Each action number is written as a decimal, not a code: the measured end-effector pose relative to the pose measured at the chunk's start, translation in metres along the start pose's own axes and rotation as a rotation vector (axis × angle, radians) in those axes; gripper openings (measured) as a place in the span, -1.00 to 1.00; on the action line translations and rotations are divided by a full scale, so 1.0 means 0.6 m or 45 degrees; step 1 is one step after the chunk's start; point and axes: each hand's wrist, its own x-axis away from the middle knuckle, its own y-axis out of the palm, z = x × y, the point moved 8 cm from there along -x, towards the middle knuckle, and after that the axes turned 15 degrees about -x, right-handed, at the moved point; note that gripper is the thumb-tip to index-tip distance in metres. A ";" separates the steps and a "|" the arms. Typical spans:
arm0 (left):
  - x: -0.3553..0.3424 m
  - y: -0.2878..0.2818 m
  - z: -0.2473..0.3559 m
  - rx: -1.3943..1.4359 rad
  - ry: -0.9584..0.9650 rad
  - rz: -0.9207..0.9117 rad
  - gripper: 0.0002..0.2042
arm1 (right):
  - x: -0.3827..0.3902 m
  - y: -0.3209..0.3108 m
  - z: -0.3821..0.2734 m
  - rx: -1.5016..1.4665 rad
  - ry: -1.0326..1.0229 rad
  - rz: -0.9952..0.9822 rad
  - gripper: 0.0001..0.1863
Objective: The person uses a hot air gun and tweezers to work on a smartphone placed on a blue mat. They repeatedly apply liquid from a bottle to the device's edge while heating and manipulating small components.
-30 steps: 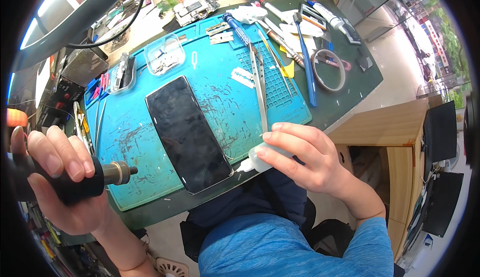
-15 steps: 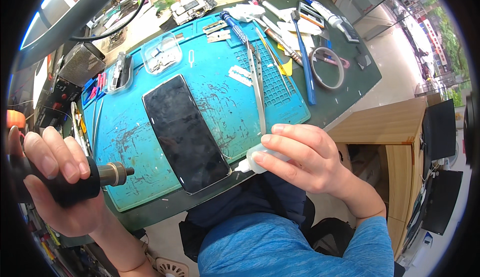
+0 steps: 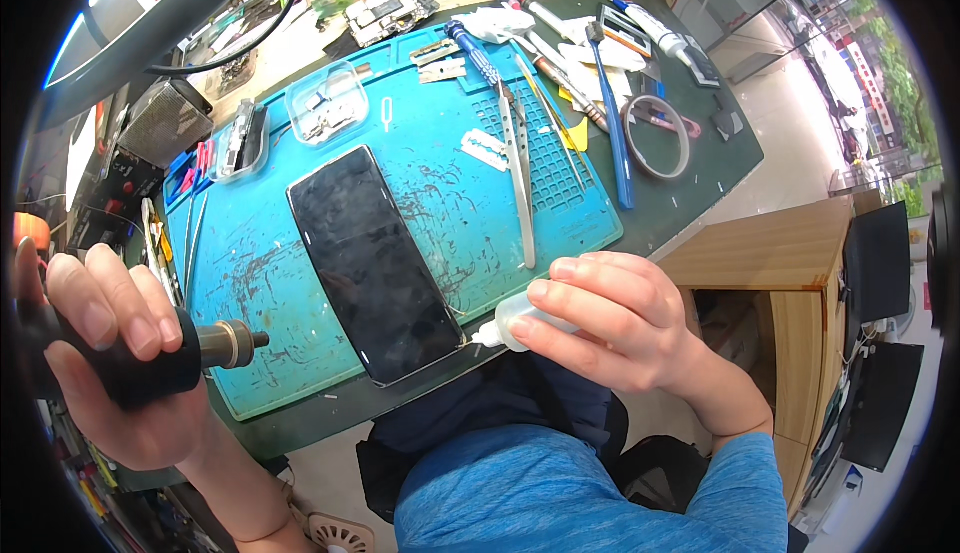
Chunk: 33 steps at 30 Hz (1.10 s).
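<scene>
A dark smartphone [image 3: 375,263] lies face up on the blue repair mat [image 3: 260,263], its lower end near the mat's front edge. My right hand [image 3: 615,323] is closed around a small translucent squeeze bottle [image 3: 520,318]; the white nozzle is at the phone's lower right corner, and whether it touches cannot be made out. At the far left my left hand [image 3: 125,353] grips a black hot air gun handle [image 3: 150,368], whose metal nozzle points right toward the phone, some way apart from it. Metal tweezers [image 3: 520,183] lie on the mat beyond my right hand.
Small clear boxes of parts [image 3: 327,108] and razor blades [image 3: 485,149] sit on the mat. Toward the back right are a blue brush [image 3: 612,123], a tape roll [image 3: 655,138] and a screwdriver [image 3: 472,51]. A wooden cabinet [image 3: 760,243] stands right of the bench.
The bottle and my right hand have shifted very slightly, with the nozzle still by the phone's corner. The whole view has moved a little. My left hand keeps its hold.
</scene>
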 end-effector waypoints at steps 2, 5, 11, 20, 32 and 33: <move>0.001 0.001 0.000 0.001 -0.008 -0.016 -0.74 | -0.001 -0.003 0.001 -0.014 0.021 0.015 -0.64; 0.002 -0.001 0.001 0.008 -0.038 -0.054 -0.74 | -0.004 -0.010 0.018 -0.123 0.174 0.059 -0.62; 0.002 0.004 -0.008 0.052 0.026 -0.100 -0.71 | -0.019 0.011 0.123 -1.203 0.886 0.591 -0.30; 0.006 0.002 -0.006 0.002 0.173 -0.030 -0.48 | -0.147 0.115 0.225 -0.415 0.815 0.132 -0.42; 0.003 0.002 0.004 -0.018 -0.001 -0.067 -0.73 | -0.092 0.042 0.174 0.225 -0.407 -0.413 -0.67; 0.003 0.001 0.001 -0.008 0.006 -0.053 -0.73 | -0.090 0.039 0.177 0.218 -0.421 -0.425 -0.67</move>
